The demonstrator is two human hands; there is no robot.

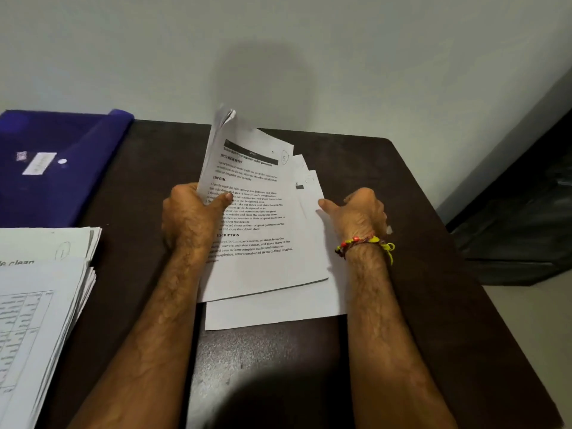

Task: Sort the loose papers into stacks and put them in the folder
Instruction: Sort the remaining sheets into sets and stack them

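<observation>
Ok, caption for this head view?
Left hand grips printed white paper sheets, right hand fans their edges over dark brown table, blue plastic folder nearby.

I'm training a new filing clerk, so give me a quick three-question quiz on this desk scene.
1. True or false: the blue folder lies at the far left of the table, apart from the papers being handled.
2. Which hand wears the beaded bracelet? A) left hand B) right hand
3. Fill in: the left hand grips the left edge of the printed sheets, while the right hand touches their ____ edge.

Key: 1 true. 2 B. 3 right. A separate paper stack sits at the near left.
</observation>
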